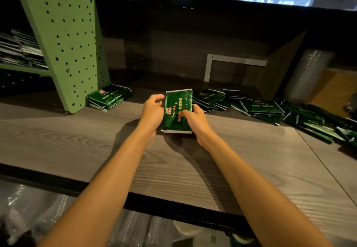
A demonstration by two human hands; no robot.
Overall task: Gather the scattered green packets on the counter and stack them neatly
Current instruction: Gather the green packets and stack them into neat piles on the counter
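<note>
A bundle of green packets [176,109], printed with a pink emblem and gold characters too small to be read, is gripped just above the wood-grain tabletop [77,140] between the left hand [152,111] and right hand [195,121], fingers curled round its edges. More scattered packets [258,107] are strewn to the right. A small stack [108,96] is set against a green perforated panel [63,39].

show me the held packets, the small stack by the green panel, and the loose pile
held packets [176,102]: head view, top packet's face
small stack [108,96]: head view, top packet's face
loose pile [258,107]: head view, a flat packet's face
</note>
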